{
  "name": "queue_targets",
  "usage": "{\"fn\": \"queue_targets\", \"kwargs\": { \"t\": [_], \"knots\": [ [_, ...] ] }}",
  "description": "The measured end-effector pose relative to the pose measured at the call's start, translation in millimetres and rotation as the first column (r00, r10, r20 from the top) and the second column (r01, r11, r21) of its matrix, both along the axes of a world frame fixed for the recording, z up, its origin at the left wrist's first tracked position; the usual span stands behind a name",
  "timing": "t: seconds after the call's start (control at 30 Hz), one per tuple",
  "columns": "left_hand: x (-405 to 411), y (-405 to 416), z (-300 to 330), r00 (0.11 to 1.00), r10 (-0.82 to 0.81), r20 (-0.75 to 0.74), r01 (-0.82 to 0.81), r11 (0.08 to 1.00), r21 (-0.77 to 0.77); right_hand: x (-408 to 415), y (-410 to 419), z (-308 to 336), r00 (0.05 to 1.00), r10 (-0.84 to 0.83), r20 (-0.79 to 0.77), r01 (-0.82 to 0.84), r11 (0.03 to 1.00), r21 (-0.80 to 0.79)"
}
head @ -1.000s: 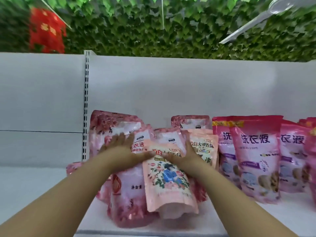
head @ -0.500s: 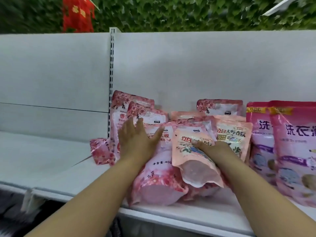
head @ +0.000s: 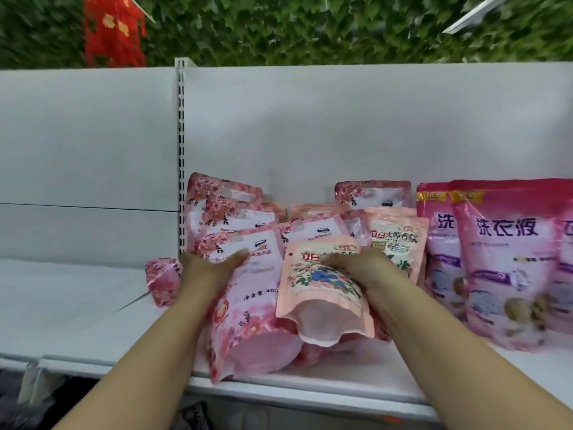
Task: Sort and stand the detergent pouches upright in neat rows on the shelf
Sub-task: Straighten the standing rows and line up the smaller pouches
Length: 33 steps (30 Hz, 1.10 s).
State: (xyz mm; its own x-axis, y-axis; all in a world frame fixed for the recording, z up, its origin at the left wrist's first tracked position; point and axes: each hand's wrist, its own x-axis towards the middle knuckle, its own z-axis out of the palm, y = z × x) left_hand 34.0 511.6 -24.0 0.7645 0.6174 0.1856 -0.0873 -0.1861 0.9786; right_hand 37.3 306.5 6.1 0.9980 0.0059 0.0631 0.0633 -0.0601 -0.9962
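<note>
Pink foil pouches lie heaped near the front edge of the shelf [head: 93, 308], most leaning or slumped instead of standing. The left hand [head: 207, 271] grips the rose-printed pouch [head: 248, 321] at its upper left, thumb curled over the face. The right hand [head: 362, 268] holds the peach floral pouch [head: 322, 293], which lies tipped forward over the heap, probably to lift it clear for sorting. Purple-labelled pouches [head: 502, 262] already stand upright toward the right end.
</note>
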Motion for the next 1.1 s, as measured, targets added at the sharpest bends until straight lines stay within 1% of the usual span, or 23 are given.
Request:
{"fn": "queue_targets", "kwargs": {
  "t": [0.03, 0.1, 0.17, 0.23, 0.3, 0.33, 0.37, 0.4, 0.43, 0.5, 0.53, 0.57, 0.6, 0.67, 0.73, 0.8, 0.87, 0.9, 0.97, 1.0, 1.03, 1.07, 1.1],
  "knots": [
    [-1.6, 0.5, -1.2, 0.999, -0.011, 0.052, 0.013, 1.0, -0.027, -0.2, 2.8, -0.3, 0.999, -0.009, 0.037, 0.006, 0.998, 0.066],
    [-10.9, -0.7, 3.5, 0.985, 0.009, 0.174, -0.01, 1.0, 0.003, -2.1, 9.8, 0.8, 0.988, -0.036, 0.149, 0.013, 0.988, 0.154],
    [-24.6, 0.7, 18.4, 0.942, 0.071, 0.328, -0.103, 0.991, 0.082, -5.7, 18.0, 4.4, 0.957, -0.058, 0.284, 0.004, 0.982, 0.189],
    [-40.0, 8.7, 36.2, 0.866, 0.134, 0.482, -0.229, 0.963, 0.145, -11.1, 28.1, 7.5, 0.922, -0.078, 0.379, -0.041, 0.954, 0.297],
    [-55.1, 17.9, 43.3, 0.797, 0.161, 0.582, -0.328, 0.924, 0.194, -13.9, 44.5, 5.0, 0.913, -0.115, 0.391, -0.079, 0.891, 0.446],
    [-60.7, 22.1, 41.7, 0.779, 0.17, 0.604, -0.368, 0.904, 0.219, -14.1, 54.5, 1.1, 0.917, -0.14, 0.374, -0.073, 0.862, 0.502],
    [-63.1, 25.5, 36.8, 0.77, 0.177, 0.613, -0.392, 0.889, 0.235, -12.4, 65.5, -3.9, 0.916, -0.164, 0.367, -0.055, 0.853, 0.518],
    [-64.5, 27.2, 31.8, 0.764, 0.196, 0.614, -0.407, 0.885, 0.225, -11.3, 75.7, -9.3, 0.907, -0.176, 0.382, -0.033, 0.876, 0.481],
    [-63.7, 30.2, 26.6, 0.768, 0.214, 0.604, -0.408, 0.89, 0.203, -10.2, 85.0, -15.4, 0.889, -0.16, 0.429, -0.026, 0.918, 0.397],
    [-58.2, 36.8, 18.7, 0.789, 0.242, 0.565, -0.381, 0.914, 0.141, -14.8, 97.0, -19.8, 0.834, -0.048, 0.549, -0.042, 0.988, 0.151],
    [-54.7, 41.2, 16.1, 0.806, 0.24, 0.542, -0.346, 0.932, 0.103, -16.8, 99.6, -19.0, 0.813, 0.008, 0.582, -0.047, 0.998, 0.05],
    [-51.4, 45.9, 13.1, 0.826, 0.23, 0.515, -0.303, 0.951, 0.06, -16.8, 101.2, -18.5, 0.802, 0.045, 0.595, -0.046, 0.999, -0.014],
    [-49.0, 48.6, 9.2, 0.849, 0.21, 0.485, -0.249, 0.968, 0.017, -17.5, 100.3, -18.4, 0.801, 0.062, 0.596, -0.043, 0.998, -0.045],
    [-48.4, 49.9, 4.7, 0.901, 0.102, 0.421, -0.099, 0.995, -0.028, -15.5, 95.7, -21.2, 0.814, 0.064, 0.577, -0.048, 0.998, -0.043],
    [-52.0, 45.6, 7.3, 0.923, -0.064, 0.38, 0.069, 0.998, -0.002, -13.3, 88.5, -24.5, 0.836, 0.025, 0.548, -0.034, 0.999, 0.006],
    [-59.0, 45.3, 9.2, 0.921, -0.207, 0.329, 0.188, 0.978, 0.088, -12.4, 81.0, -23.0, 0.823, -0.025, 0.567, 0.009, 0.999, 0.032],
    [-62.5, 50.9, 5.4, 0.925, -0.293, 0.241, 0.248, 0.948, 0.199, -10.7, 70.6, -16.8, 0.751, -0.079, 0.656, 0.099, 0.995, 0.007],
    [-66.7, 55.7, 0.6, 0.928, -0.314, 0.2, 0.269, 0.938, 0.22, -9.0, 64.8, -13.6, 0.707, -0.103, 0.7, 0.136, 0.991, 0.009],
    [-74.0, 70.4, -9.6, 0.939, -0.31, 0.15, 0.282, 0.942, 0.183, -12.4, 52.8, -7.8, 0.622, -0.155, 0.767, 0.188, 0.981, 0.045],
    [-77.6, 71.6, -12.8, 0.944, -0.3, 0.139, 0.277, 0.947, 0.16, -16.2, 48.0, -8.0, 0.599, -0.161, 0.785, 0.199, 0.979, 0.05],
    [-78.0, 76.4, -16.5, 0.946, -0.295, 0.137, 0.272, 0.948, 0.165, -21.8, 46.3, -8.5, 0.604, -0.127, 0.787, 0.173, 0.985, 0.026],
    [-79.3, 77.8, -18.4, 0.945, -0.287, 0.156, 0.261, 0.951, 0.169, -27.9, 48.5, -10.7, 0.635, -0.045, 0.771, 0.122, 0.992, -0.042],
    [-80.4, 75.9, -18.3, 0.947, -0.276, 0.164, 0.249, 0.954, 0.168, -35.1, 52.8, -15.8, 0.666, 0.055, 0.744, 0.08, 0.986, -0.145]
  ]
}}
